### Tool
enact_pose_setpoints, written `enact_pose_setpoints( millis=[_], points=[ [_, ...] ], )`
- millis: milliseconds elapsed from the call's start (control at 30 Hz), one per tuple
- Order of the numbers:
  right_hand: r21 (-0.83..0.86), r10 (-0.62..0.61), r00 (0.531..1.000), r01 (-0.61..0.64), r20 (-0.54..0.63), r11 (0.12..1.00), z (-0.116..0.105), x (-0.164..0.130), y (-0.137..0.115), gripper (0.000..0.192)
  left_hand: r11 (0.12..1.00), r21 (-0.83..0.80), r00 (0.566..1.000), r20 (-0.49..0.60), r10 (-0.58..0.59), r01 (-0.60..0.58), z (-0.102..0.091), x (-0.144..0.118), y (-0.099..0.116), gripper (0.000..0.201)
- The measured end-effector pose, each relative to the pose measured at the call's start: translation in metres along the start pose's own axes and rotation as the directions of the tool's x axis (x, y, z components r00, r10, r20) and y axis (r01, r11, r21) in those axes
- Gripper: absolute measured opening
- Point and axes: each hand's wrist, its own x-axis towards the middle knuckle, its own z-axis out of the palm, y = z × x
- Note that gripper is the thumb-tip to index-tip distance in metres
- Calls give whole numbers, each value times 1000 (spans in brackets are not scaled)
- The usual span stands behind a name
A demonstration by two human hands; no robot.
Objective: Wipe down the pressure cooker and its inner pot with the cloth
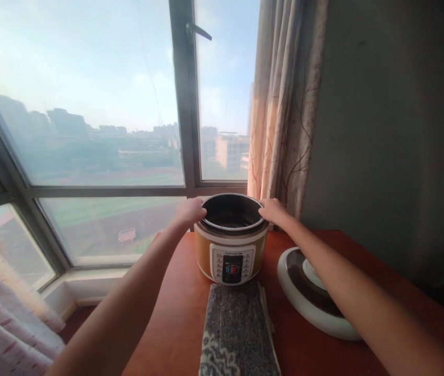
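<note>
Hands: two; left hand (191, 211) and right hand (273, 210) gripped opposite sides of the pot (231, 213) rim.
Pot: one, round, dark metal, seated in the cooker (230, 256).
Cooker: one, yellow-white plastic, on the wooden table (175, 318).
Lid: one lid (308, 292), round, white, lay right.
Cloth: one folded cloth (237, 331), speckled.

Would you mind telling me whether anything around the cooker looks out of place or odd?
Nothing looks spilled or damaged. The cooker stands upright with no lid on, both hands, left hand and right hand, on the inner pot rim. Its lid lies on the table to the right, apparently inner side up.
</note>
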Motion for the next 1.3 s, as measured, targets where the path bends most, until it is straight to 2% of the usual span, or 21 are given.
enact_pose_setpoints(
  millis=[367,633,767,867,1000,1100,1300],
  points=[
    [-47,-12,999,14,46,999,-13,-22,-5,37,999,-41,1000,5,-29,29,-2,-20,2,30],
    [-46,-28,998,30,55,998,-17,-26,-4,36,998,-60,999,-15,-35,34,-1,-24,-2,29],
    [-36,-34,999,35,31,999,-15,-28,-2,36,996,-86,998,-45,-44,40,1,-28,-4,33],
    [-15,-39,999,39,-4,999,-11,-29,2,36,993,-106,991,-118,-71,58,5,-34,-7,42],
    [25,-30,997,32,-76,999,-6,-30,19,41,982,-180,956,-275,-104,56,16,-49,-13,46],
    [42,6,991,-1,-131,999,3,-35,41,47,962,-271,930,-346,-123,27,33,-71,-17,50],
    [34,71,983,-66,-169,997,42,-71,100,46,924,-375,892,-440,-102,-79,80,-121,-24,52]
  ],
)
